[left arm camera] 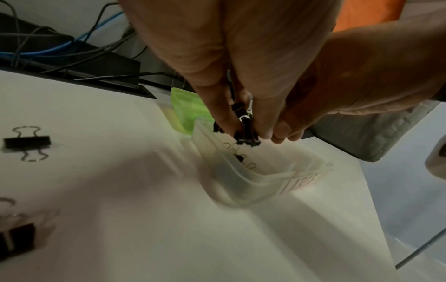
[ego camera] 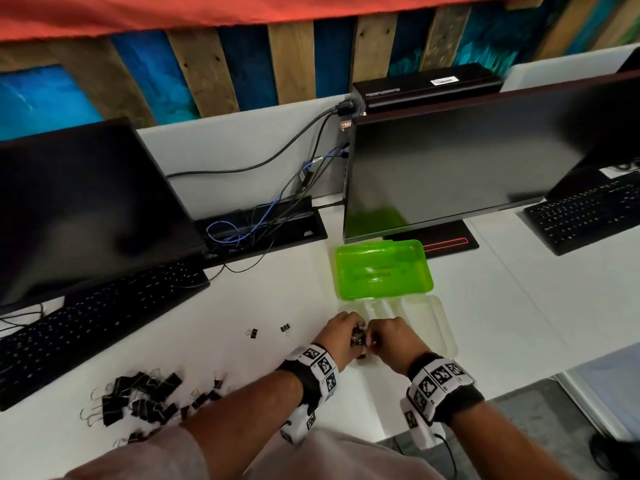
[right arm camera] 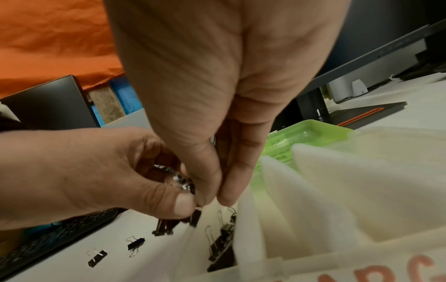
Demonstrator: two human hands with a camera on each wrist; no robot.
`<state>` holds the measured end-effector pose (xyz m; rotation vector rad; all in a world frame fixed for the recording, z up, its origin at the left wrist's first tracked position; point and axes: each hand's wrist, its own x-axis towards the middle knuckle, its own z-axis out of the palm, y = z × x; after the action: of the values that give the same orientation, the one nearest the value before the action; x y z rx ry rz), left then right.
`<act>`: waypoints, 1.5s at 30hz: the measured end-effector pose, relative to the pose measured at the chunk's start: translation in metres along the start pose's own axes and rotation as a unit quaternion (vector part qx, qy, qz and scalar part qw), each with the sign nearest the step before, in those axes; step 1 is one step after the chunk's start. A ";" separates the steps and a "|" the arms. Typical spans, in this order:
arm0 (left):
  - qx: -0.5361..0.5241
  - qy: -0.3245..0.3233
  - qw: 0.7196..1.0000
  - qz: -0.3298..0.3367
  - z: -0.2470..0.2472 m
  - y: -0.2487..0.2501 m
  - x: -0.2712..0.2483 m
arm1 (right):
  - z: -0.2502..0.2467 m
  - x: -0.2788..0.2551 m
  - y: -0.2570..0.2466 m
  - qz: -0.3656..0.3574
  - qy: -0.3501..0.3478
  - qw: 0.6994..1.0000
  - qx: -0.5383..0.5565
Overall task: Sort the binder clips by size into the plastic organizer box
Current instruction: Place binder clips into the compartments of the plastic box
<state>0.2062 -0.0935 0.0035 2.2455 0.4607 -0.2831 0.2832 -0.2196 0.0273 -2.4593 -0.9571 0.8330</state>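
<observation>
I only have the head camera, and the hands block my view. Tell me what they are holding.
Observer: In the left wrist view, the left hand and the right hand both pinch a small bunch of black metal binder clips over the end compartment of the clear plastic organizer box.
Operator: Report whether that compartment has anything in it.
Observer: The right wrist view shows several black clips with wire handles already lying inside it.
Operator: Read me any label.
Observer: The reddish letters on the box's near wall spell LARGE.
</observation>
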 end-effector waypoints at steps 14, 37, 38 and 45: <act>0.101 0.103 0.988 -0.051 -0.039 -0.065 -0.013 | 0.012 0.026 -0.024 -0.099 -0.001 0.995 -0.026; 0.103 -0.004 0.975 -0.196 -0.043 -0.130 -0.055 | 0.102 0.083 -0.082 -0.248 -0.129 0.920 -0.273; 0.089 0.006 0.978 -0.190 -0.043 -0.129 -0.056 | 0.102 0.080 -0.080 -0.256 -0.124 0.917 -0.279; 0.092 -0.008 0.987 -0.133 -0.037 -0.119 -0.053 | 0.106 0.052 -0.074 -0.234 -0.134 0.919 -0.286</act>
<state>0.1105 -0.0060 -0.0346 2.3578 0.7542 -0.4990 0.2095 -0.1182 -0.0341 -2.3997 -2.0414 0.8076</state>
